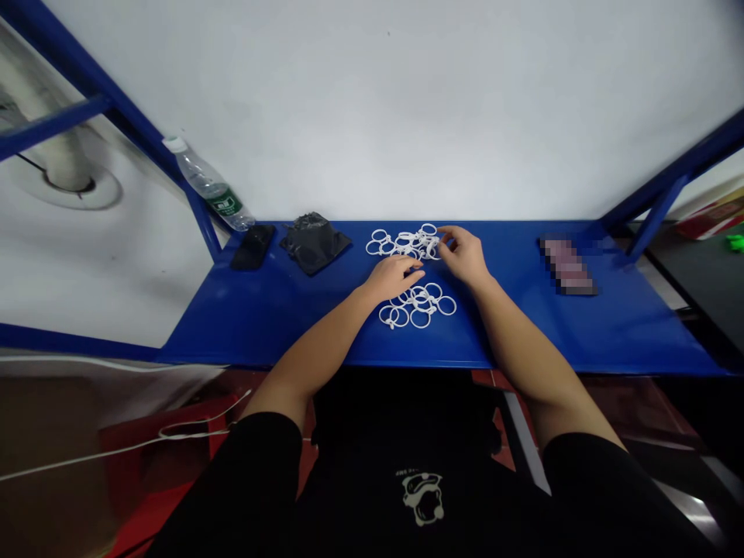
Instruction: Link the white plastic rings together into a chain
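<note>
Two heaps of white plastic rings lie on a blue metal shelf [273, 310]. The far heap [401, 242] sits near the wall, the near heap [418, 304] closer to me. My left hand [394, 277] rests palm down between the heaps, fingers curled, its fingertips at the near heap's top edge. My right hand [465, 252] reaches into the right side of the far heap, fingers pinched on a white ring there.
A black phone [253, 246] and a crumpled black bag [314, 240] lie at the shelf's left. A water bottle [209, 186] leans against the blue frame post. A blurred-out flat object [566, 266] lies at the right. A white wall stands behind.
</note>
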Action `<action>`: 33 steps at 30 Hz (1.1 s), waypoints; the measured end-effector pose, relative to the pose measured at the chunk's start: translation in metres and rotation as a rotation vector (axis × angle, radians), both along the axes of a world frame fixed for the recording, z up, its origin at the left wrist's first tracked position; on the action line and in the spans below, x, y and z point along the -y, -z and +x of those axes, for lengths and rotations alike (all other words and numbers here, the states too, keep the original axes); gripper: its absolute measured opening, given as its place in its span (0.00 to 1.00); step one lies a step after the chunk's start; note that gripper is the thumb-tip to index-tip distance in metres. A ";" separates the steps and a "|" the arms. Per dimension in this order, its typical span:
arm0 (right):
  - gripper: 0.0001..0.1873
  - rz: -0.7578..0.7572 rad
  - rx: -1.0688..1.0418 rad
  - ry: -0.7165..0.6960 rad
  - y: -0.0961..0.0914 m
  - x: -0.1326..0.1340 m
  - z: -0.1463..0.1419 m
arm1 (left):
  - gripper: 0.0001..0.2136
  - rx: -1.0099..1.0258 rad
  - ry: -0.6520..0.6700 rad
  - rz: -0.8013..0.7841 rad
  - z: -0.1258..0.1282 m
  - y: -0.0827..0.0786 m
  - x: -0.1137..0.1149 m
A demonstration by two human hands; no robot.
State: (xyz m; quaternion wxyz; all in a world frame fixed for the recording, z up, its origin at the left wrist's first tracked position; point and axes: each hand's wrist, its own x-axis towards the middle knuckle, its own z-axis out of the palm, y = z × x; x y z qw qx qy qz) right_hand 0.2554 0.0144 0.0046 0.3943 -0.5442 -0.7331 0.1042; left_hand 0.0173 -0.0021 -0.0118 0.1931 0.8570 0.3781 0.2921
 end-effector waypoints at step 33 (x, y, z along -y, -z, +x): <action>0.09 0.091 -0.057 -0.384 -0.009 0.017 -0.017 | 0.05 0.253 -0.118 0.175 -0.005 0.004 -0.007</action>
